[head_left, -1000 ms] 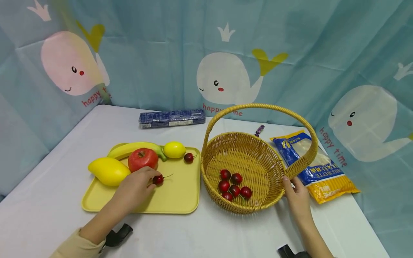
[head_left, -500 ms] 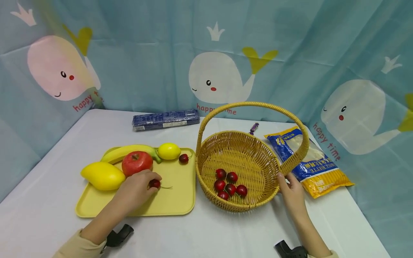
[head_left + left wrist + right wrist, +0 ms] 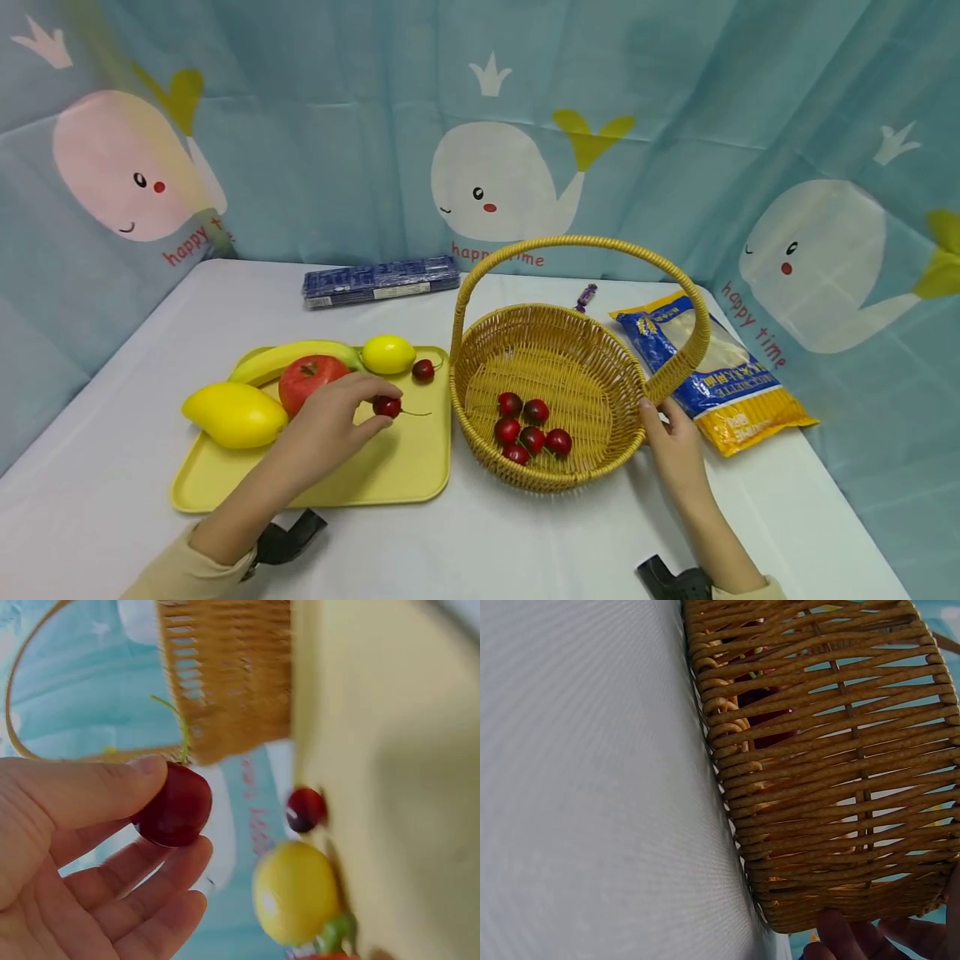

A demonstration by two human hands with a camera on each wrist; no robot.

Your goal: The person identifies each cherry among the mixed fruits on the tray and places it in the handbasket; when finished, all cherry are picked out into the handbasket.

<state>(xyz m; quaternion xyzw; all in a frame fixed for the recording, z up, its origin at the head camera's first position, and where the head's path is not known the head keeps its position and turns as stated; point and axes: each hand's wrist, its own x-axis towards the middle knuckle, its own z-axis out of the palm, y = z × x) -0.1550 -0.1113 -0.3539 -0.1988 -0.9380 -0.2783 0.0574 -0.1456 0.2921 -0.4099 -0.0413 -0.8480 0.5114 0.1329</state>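
Note:
A dark red cherry point(image 3: 177, 806) with a green stem is pinched between the thumb and fingers of my left hand point(image 3: 330, 421), just above the yellow tray point(image 3: 405, 467). My right hand point(image 3: 678, 454) holds the right rim of the wicker basket point(image 3: 551, 367) near the foot of its handle, thumb on the rim and fingers at the outer wall. Several cherries point(image 3: 532, 437) lie together in the front of the basket. On the tray are a banana point(image 3: 288, 358), a red apple point(image 3: 309, 379), a lemon point(image 3: 387, 354), a yellow mango-shaped fruit point(image 3: 236, 415) and another cherry point(image 3: 423, 370).
A blue wrapped packet point(image 3: 381, 282) lies at the back of the white table point(image 3: 525, 550). Behind the basket is a small purple candy point(image 3: 586, 297). A blue and yellow food bag point(image 3: 716, 371) lies right of the basket, whose tall handle point(image 3: 581, 242) arches over it.
My left hand has lifted the cherry off the tray and moved slightly right with it. The right hand keeps its hold on the basket. The head view has shifted a little.

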